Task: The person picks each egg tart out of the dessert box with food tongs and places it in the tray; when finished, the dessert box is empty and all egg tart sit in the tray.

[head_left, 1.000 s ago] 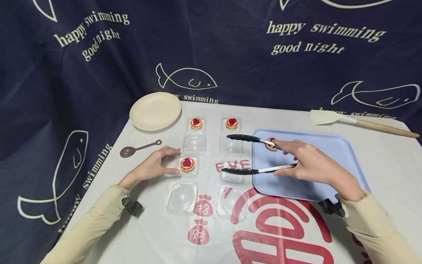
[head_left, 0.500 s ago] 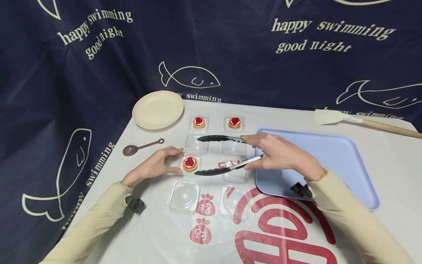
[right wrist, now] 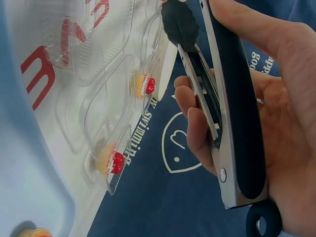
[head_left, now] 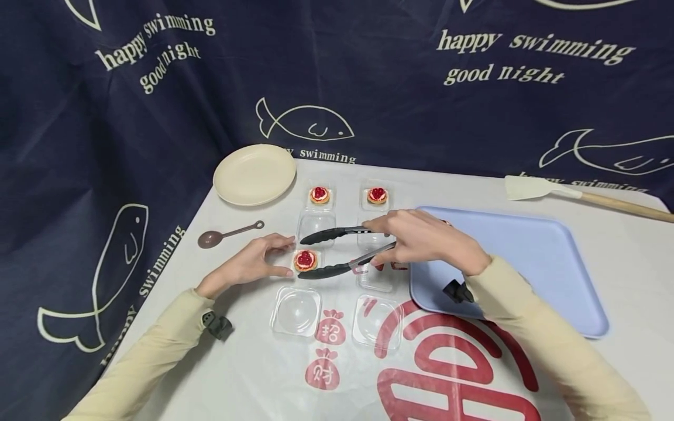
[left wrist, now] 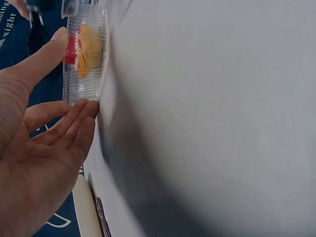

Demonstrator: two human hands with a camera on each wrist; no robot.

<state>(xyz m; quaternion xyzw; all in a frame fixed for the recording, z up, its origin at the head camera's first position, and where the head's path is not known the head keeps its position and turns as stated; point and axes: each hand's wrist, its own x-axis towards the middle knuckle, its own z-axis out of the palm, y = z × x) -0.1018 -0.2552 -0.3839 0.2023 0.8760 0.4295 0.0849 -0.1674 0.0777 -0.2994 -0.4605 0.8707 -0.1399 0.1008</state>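
The left hand [head_left: 246, 263] pinched a clear container [left wrist: 81, 91] bearing a tart [head_left: 305, 260] on the bench [head_left: 237, 362]; the right hand [head_left: 423, 237] gripped spread tongs [head_left: 329, 271], which partly hid neighbouring containers [head_left: 377, 282]. A brown spoon [head_left: 210, 238] lay left, a blue tray [head_left: 526, 257] right.

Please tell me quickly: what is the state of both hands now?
Left hand: open, touching a clear container.
Right hand: closed, holding the tongs.

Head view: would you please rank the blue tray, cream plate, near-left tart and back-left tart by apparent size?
1. Blue tray
2. Cream plate
3. Near-left tart and back-left tart: nearly alike; nearness to the camera leaves their order unsure.
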